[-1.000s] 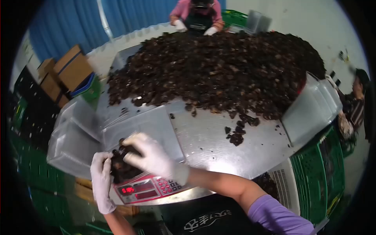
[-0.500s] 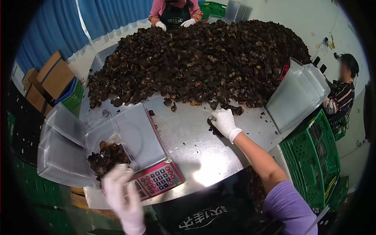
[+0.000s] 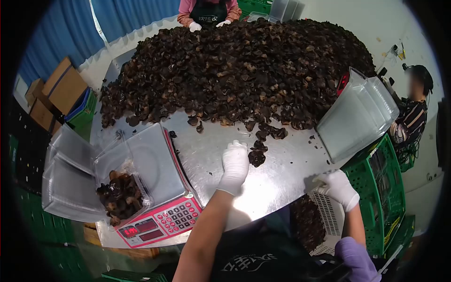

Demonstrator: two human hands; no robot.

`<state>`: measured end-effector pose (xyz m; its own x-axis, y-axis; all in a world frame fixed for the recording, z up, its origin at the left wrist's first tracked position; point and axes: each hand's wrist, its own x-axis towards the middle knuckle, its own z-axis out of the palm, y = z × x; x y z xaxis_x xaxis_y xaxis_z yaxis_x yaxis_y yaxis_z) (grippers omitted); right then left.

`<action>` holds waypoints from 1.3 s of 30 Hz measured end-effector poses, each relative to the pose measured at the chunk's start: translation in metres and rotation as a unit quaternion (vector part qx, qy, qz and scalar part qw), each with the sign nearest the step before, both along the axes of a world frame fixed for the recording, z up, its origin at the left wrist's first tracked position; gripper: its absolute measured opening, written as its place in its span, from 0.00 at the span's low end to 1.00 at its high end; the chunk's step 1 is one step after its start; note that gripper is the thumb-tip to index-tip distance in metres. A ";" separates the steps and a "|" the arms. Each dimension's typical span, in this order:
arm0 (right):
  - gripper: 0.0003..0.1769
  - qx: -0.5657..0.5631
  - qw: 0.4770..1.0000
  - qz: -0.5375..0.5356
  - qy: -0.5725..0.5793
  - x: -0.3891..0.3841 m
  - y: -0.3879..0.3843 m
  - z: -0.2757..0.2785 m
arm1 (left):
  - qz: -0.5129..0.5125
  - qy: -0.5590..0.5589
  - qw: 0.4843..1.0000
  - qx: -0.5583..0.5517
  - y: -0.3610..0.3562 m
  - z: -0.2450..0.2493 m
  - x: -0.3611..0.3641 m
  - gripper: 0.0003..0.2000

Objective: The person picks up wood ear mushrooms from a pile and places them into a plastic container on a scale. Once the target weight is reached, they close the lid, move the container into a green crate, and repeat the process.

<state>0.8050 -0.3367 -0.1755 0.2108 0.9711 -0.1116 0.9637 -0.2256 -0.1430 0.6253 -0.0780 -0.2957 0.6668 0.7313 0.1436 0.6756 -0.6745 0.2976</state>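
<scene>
My left hand [image 3: 235,162], in a white glove, is over the middle of the metal table with its fingers curled together; whatever they may hold is hidden. Just right of it lies a small cluster of dark wood ear mushrooms [image 3: 257,152]. My right hand [image 3: 339,188], also gloved, hovers at the table's right front edge above a white slatted basket [image 3: 332,216]. Its fingers are bent and apart, with nothing visible in them. On the left, a clear plastic box holding wood ears [image 3: 120,195] rests on a red-framed digital scale [image 3: 176,218], its red display lit.
A large heap of wood ears [image 3: 235,75] covers the back of the table [image 3: 202,155]. Stacked clear boxes stand left [image 3: 70,188] and right [image 3: 359,117]. Green crates [image 3: 376,188] are at the right. One person [image 3: 209,14] works opposite; another [image 3: 413,113] is at the right.
My left hand has moved from the box on the scale to the middle of the table. My right hand has left the loose mushrooms and moved right, over the basket.
</scene>
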 end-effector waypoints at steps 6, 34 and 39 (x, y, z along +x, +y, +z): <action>0.12 0.098 0.980 -0.160 0.071 0.011 -0.024 0.002 | -0.220 -0.428 0.842 -0.243 -0.092 0.050 -0.046 0.20; 0.31 0.277 0.883 0.379 0.020 -0.317 0.229 -0.005 | 0.277 -0.714 0.547 -0.338 0.082 0.089 -0.393 0.09; 0.22 0.332 0.870 0.347 0.111 -0.277 0.224 0.011 | 0.210 -0.745 0.517 -0.366 0.082 0.094 -0.381 0.11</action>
<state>0.5278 -0.1132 -0.1643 -0.4078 0.7216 0.5595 0.7666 0.6035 -0.2196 0.2444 0.0037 -0.2016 -0.0237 0.9886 -0.1489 -0.6305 0.1008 0.7696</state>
